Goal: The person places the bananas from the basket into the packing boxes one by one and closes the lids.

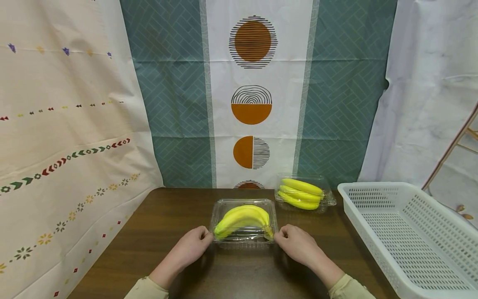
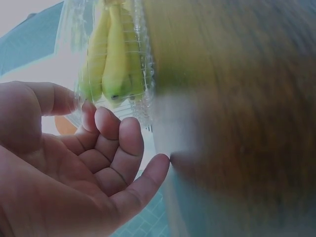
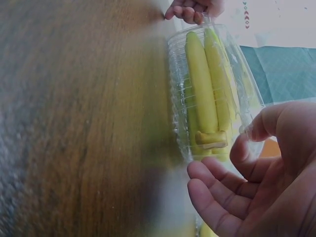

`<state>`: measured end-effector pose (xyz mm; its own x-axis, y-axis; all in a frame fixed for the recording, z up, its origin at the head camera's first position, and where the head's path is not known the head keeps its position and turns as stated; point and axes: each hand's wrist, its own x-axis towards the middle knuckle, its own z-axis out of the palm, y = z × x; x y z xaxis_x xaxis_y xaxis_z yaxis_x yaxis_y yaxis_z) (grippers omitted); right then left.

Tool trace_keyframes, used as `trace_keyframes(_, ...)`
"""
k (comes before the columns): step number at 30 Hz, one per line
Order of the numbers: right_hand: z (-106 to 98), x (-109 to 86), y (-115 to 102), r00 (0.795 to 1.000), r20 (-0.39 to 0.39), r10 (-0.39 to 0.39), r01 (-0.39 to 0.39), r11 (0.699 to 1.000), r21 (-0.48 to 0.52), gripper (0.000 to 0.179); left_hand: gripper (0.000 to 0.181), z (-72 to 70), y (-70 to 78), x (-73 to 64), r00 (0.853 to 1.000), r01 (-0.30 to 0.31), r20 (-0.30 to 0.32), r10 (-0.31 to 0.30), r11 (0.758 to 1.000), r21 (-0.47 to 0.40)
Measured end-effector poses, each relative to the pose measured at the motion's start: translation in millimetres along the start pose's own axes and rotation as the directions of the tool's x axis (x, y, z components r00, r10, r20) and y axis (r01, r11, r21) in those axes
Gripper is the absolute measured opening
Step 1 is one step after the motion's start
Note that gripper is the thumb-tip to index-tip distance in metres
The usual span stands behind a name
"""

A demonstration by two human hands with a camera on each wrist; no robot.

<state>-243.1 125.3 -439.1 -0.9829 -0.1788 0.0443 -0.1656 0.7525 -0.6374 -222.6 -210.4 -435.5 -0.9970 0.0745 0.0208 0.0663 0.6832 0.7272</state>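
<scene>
A clear plastic clamshell box [image 1: 244, 202] with a bunch of yellow bananas [image 1: 244, 215] inside lies on the brown table between both hands, its lid down over the fruit. My left hand [image 1: 193, 244] pinches the box's near left corner between thumb and index finger. At the near right corner, my right hand [image 1: 298, 244] pinches the rim the same way. In the left wrist view the greenish banana tips [image 2: 116, 89] point toward the left hand. The cut stem end [image 3: 212, 139] faces the right hand in the right wrist view.
A second clear clamshell box [image 1: 330, 198] holding several bananas [image 1: 300, 194] stands behind and to the right. On the right side sits a large white perforated basket [image 1: 367, 236]. Patterned cloth [image 1: 179, 104] hangs along the table's back edge, with more cloth [image 1: 74, 166] at the left.
</scene>
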Motion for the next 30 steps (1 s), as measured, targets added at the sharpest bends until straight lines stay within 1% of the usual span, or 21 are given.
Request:
trace_keyframes(5, -1, 0.3, 0, 1.000, 0.006, 0.005, -0.004, 1.000, -0.002, 0.039, 0.029, -0.1, -0.5, 0.5, 1.000, 0.007, 0.000, -0.007, 1.000, 0.003)
trace_keyframes(13, -2, 0.8, 0, 1.000, -0.001, -0.004, 0.004, 1.000, -0.022, 0.041, 0.029, -2.1, -0.1, 0.2, 1.000, 0.007, -0.010, -0.006, 0.999, 0.041)
trace_keyframes(15, -2, 1.0, 0, 1.000, -0.005, -0.003, 0.003, 1.000, -0.029, 0.041, 0.027, -3.2, 0.5, -0.5, 1.000, 0.005, -0.019, -0.004, 0.998, 0.055)
trace_keyframes(20, -4, -0.1, 0, 1.000, -0.015, 0.004, -0.005, 0.999, -0.035, 0.042, 0.022, -5.9, 2.9, -2.4, 0.998, -0.007, -0.066, 0.012, 0.997, 0.082)
trace_keyframes(24, -7, -1.5, -1, 1.000, -0.025, 0.010, -0.011, 0.999, -0.050, 0.039, 0.020, -7.7, 4.9, -2.3, 0.995, -0.028, -0.095, 0.037, 0.995, 0.101)
trace_keyframes(26, -9, -2.4, -2, 0.999, -0.034, 0.011, -0.013, 0.998, -0.062, 0.035, 0.024, -8.0, 5.9, -2.4, 0.994, -0.037, -0.101, 0.049, 0.992, 0.120)
trace_keyframes(30, -11, -4.3, -3, 0.998, -0.065, 0.005, -0.012, 0.995, -0.099, 0.029, 0.045, -7.3, 9.2, -4.5, 0.992, -0.055, -0.101, 0.073, 0.984, 0.169)
